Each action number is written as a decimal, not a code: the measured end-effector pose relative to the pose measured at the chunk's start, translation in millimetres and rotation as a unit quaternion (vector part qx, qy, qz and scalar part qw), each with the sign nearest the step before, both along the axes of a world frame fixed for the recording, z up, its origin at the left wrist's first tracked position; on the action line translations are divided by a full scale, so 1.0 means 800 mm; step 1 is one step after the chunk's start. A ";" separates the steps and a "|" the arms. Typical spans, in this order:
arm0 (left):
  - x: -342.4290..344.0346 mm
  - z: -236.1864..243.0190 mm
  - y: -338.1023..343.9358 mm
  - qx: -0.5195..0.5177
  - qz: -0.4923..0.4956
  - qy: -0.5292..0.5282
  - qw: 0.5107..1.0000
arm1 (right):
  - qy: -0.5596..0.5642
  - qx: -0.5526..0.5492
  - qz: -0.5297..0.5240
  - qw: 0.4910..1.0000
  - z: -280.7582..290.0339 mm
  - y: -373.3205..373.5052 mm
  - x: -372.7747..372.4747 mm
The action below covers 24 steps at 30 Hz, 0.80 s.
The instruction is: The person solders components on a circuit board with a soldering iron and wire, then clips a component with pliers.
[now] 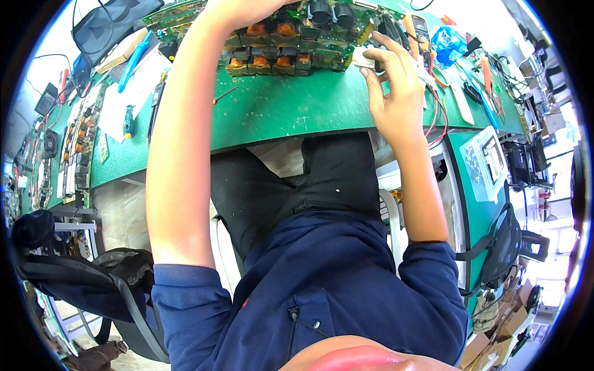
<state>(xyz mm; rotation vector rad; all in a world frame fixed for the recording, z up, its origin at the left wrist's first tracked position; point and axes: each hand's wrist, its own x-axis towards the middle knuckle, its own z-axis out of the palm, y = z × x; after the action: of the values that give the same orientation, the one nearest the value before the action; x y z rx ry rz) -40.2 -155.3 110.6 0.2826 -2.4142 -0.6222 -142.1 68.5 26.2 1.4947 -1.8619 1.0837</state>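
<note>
Pinching a small whitish piece (362,57) in my right hand (395,86) beside the green, copper-coiled circuit board (291,44) on the green desk (291,102), I cannot tell whether my left hand (250,8) grips anything.

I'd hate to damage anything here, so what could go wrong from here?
The small white object pinched in the right hand could slip and strike the green circuit board with copper-coloured coils close by. The thin, looping red cables hanging past the edge of the green-topped bench might snag the nearby right forearm.
</note>
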 end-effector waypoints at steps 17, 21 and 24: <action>-0.005 -0.001 0.005 -0.015 0.007 0.006 1.000 | -0.650 -0.219 0.349 0.638 -0.025 -0.003 0.034; -0.016 -0.021 -0.035 -0.038 -0.059 0.000 0.997 | -0.686 -0.248 0.399 0.556 -0.032 -0.039 0.008; -0.021 -0.018 -0.035 -0.030 -0.088 0.001 0.996 | -0.688 -0.267 0.371 0.563 -0.043 -0.047 -0.011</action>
<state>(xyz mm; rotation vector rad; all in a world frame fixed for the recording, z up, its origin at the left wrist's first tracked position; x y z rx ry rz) -57.1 -183.6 96.0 0.0452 -2.4678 -0.6251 -150.7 30.8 -8.3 0.8953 -1.0170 3.5627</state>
